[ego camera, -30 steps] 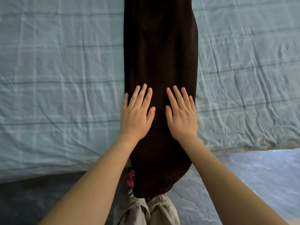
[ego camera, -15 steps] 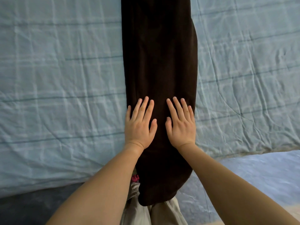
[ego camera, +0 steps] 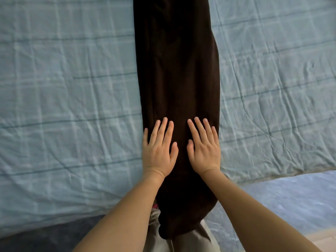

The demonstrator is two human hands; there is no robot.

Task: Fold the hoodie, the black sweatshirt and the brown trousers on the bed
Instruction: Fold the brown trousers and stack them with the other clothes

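Brown trousers (ego camera: 177,79): long strip on bed (ego camera: 63,106)
Left hand (ego camera: 159,148): flat, fingers straight, pressing trousers
Right hand (ego camera: 203,146): same

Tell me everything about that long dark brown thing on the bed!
The brown trousers look dark, soft and fleecy. They lie flat as one long narrow strip across the blue-checked bed. The far end leaves the picture; the near end hangs over the edge. The left hand and right hand rest flat on them, fingers straight.
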